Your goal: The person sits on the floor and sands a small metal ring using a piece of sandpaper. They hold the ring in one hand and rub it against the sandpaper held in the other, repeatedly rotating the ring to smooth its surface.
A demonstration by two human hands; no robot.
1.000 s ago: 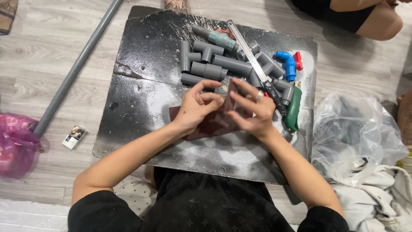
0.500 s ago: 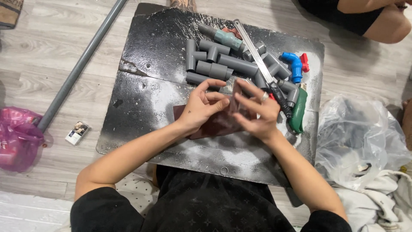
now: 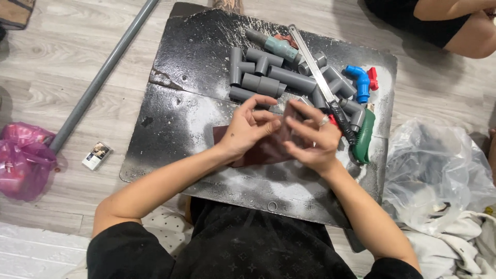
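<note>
My left hand and my right hand meet over the middle of a black board lying on the wood floor. Between them is a brown sheet of sandpaper, pinched by my left fingers and curled up against my right hand. My right fingers close around a small grey pipe fitting, which is mostly hidden. Just beyond my hands lies a pile of grey pipe fittings.
A handsaw with a green handle lies right of my hands, beside a blue elbow and a red part. On the floor are a long grey pipe, a pink bag, a small box, a clear plastic bag and white cloth. Another person's leg is at the top right.
My hands stay together over the sandpaper, with the fingers shifting slightly around the fitting. The view has drifted a little; nothing else has moved.
</note>
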